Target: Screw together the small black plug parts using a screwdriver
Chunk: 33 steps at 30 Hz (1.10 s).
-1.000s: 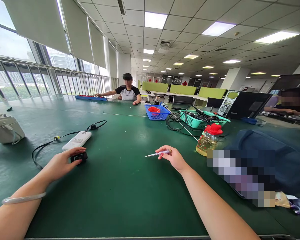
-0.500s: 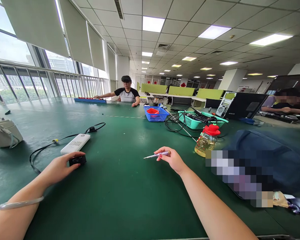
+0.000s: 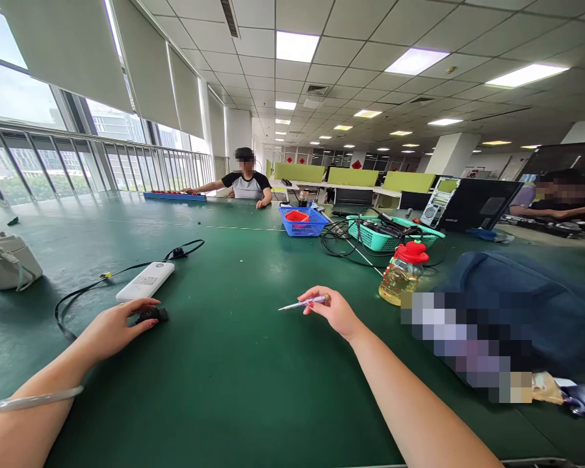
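Big green table fills the frame. A dark blue bag lies at right. Upper centre: a green basket w/ cables and a blue basket. A person sits at the far edge. An oil bottle w/ red cap stands right of centre. A white power bank w/ a black cable lies left of centre.

Hands are well apart. Left hand, lower left, has its fingers curled over a small black part that rests on the table just below the power bank. Thumb side is hidden, so can't tell how firm the grip is. Right hand, centre, pinches a thin screwdriver by its handle end, tip pointing left and clear of the table.

Step, as I read it: part steadied, tool ready but not yet at it. Next move prob. calls for bringing the tip across the gap to the part, w/ the left hand keeping it from sliding on the smooth top.
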Motion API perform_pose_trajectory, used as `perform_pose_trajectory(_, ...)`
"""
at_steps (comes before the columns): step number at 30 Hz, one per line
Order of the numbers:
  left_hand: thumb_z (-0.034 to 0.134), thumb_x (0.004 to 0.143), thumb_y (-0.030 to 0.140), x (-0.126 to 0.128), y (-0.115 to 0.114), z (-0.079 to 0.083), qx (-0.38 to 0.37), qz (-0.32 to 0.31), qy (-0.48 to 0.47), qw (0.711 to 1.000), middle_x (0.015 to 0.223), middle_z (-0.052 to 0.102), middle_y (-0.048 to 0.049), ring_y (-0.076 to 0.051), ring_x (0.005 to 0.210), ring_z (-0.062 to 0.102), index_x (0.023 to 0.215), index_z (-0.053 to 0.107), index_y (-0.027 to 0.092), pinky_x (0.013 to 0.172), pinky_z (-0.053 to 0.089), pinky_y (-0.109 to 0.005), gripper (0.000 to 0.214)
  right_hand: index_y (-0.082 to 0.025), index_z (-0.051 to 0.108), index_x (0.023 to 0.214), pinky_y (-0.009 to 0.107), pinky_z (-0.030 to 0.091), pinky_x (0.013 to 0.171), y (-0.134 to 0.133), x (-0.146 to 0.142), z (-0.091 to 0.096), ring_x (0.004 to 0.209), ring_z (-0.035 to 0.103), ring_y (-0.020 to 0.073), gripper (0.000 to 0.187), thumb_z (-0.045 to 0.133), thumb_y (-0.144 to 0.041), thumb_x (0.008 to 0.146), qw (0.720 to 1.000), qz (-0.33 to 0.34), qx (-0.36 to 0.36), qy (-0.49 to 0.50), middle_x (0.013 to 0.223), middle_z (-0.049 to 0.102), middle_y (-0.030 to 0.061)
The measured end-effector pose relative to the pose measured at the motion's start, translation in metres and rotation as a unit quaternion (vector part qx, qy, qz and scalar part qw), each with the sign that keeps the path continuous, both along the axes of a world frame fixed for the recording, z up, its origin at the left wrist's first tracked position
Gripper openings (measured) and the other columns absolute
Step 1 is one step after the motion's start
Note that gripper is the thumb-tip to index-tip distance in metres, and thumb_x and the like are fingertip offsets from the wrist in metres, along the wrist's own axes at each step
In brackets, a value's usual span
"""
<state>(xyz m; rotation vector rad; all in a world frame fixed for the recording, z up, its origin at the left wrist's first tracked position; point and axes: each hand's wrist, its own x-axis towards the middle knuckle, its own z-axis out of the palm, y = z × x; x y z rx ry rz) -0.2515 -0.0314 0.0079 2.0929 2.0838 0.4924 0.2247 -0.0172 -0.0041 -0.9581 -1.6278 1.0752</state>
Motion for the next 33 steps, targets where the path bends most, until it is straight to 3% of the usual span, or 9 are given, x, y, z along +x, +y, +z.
perform_pose_trajectory(4, 0.049, 0.072, 0.058, 0.005, -0.001, 0.002, 0.027, 0.011, 0.010, 1.000, 0.114, 0.071, -0.0029, -0.030, 0.106, 0.064, 0.118, 0.063, 0.026, 0.091, 0.048, -0.037, 0.058, -0.021, 0.068, 0.088, 0.039, 0.051, 0.082, -0.001, -0.003, 0.002, 0.074, 0.067, 0.0192, 0.024, 0.071, -0.041, 0.075, 1.000, -0.009, 0.006, 0.022, 0.089, 0.071, 0.0053)
perform_pose_trajectory(7, 0.048, 0.074, 0.057, 0.028, -0.005, 0.011, 0.081, -0.017, 0.024, 0.996, 0.113, 0.070, -0.0037, -0.031, 0.105, 0.063, 0.114, 0.066, 0.026, 0.090, 0.049, -0.038, 0.053, -0.022, 0.067, 0.089, 0.039, 0.052, 0.080, -0.002, -0.005, 0.002, 0.073, 0.066, 0.0193, 0.031, 0.071, -0.048, 0.074, 0.999, -0.031, 0.005, 0.028, 0.090, 0.071, 0.0060)
perform_pose_trajectory(10, 0.051, 0.077, 0.056, 0.072, -0.011, 0.025, 0.098, -0.104, 0.017, 0.990, 0.109, 0.071, -0.0049, -0.030, 0.103, 0.064, 0.116, 0.066, 0.028, 0.091, 0.049, -0.038, 0.050, -0.022, 0.067, 0.090, 0.039, 0.053, 0.078, -0.002, -0.007, 0.001, 0.073, 0.066, 0.0202, 0.035, 0.070, -0.053, 0.075, 0.998, -0.056, 0.017, 0.011, 0.088, 0.071, 0.0063)
perform_pose_trajectory(15, 0.050, 0.088, 0.044, 0.170, -0.010, 0.045, 0.113, -0.249, 0.022, 0.962, 0.115, 0.068, -0.0056, -0.025, 0.110, 0.060, 0.124, 0.059, 0.031, 0.097, 0.045, -0.038, 0.040, -0.022, 0.067, 0.089, 0.040, 0.053, 0.079, -0.001, -0.007, -0.002, 0.077, 0.066, 0.0223, 0.037, 0.067, -0.057, 0.077, 0.994, -0.089, 0.058, 0.003, 0.085, 0.071, 0.0075)
perform_pose_trajectory(17, 0.051, 0.090, 0.037, 0.208, -0.003, 0.046, 0.107, -0.275, 0.032, 0.955, 0.118, 0.067, -0.0083, -0.025, 0.111, 0.059, 0.128, 0.056, 0.029, 0.097, 0.044, -0.039, 0.040, -0.022, 0.067, 0.088, 0.039, 0.053, 0.078, 0.000, -0.006, -0.003, 0.077, 0.066, 0.0225, 0.037, 0.067, -0.058, 0.077, 0.993, -0.102, 0.064, 0.001, 0.083, 0.071, 0.0075)
perform_pose_trajectory(21, 0.055, 0.088, 0.023, 0.260, 0.014, 0.032, 0.064, -0.247, 0.051, 0.966, 0.109, 0.069, -0.0109, -0.026, 0.105, 0.061, 0.133, 0.051, 0.024, 0.088, 0.046, -0.037, 0.045, -0.021, 0.066, 0.085, 0.038, 0.053, 0.078, 0.002, -0.003, -0.003, 0.076, 0.067, 0.0223, 0.037, 0.065, -0.057, 0.079, 0.988, -0.129, 0.084, -0.009, 0.082, 0.071, 0.0073)
perform_pose_trajectory(24, 0.055, 0.087, 0.018, 0.269, 0.023, 0.014, 0.064, -0.243, 0.051, 0.967, 0.105, 0.069, -0.0094, -0.026, 0.105, 0.061, 0.130, 0.054, 0.023, 0.089, 0.046, -0.035, 0.043, -0.021, 0.066, 0.085, 0.037, 0.053, 0.078, 0.001, -0.002, -0.001, 0.077, 0.067, 0.0219, 0.033, 0.063, -0.054, 0.081, 0.985, -0.141, 0.101, -0.026, 0.081, 0.071, 0.0067)
perform_pose_trajectory(28, 0.057, 0.087, 0.020, 0.261, 0.030, -0.007, 0.055, -0.245, 0.011, 0.968, 0.102, 0.069, -0.0084, -0.026, 0.103, 0.061, 0.130, 0.055, 0.025, 0.089, 0.047, -0.035, 0.043, -0.022, 0.066, 0.083, 0.034, 0.052, 0.076, -0.003, -0.006, 0.004, 0.077, 0.067, 0.0209, 0.026, 0.062, -0.047, 0.084, 0.978, -0.149, 0.130, -0.066, 0.081, 0.072, 0.0049)
perform_pose_trajectory(33, 0.061, 0.084, 0.025, 0.254, 0.038, -0.016, 0.019, -0.223, -0.067, 0.972, 0.104, 0.069, -0.0049, -0.024, 0.103, 0.062, 0.129, 0.054, 0.029, 0.092, 0.047, -0.035, 0.046, -0.022, 0.067, 0.083, 0.032, 0.051, 0.077, -0.012, -0.013, 0.012, 0.078, 0.066, 0.0202, 0.020, 0.061, -0.041, 0.086, 0.971, -0.146, 0.167, -0.095, 0.082, 0.071, 0.0036)
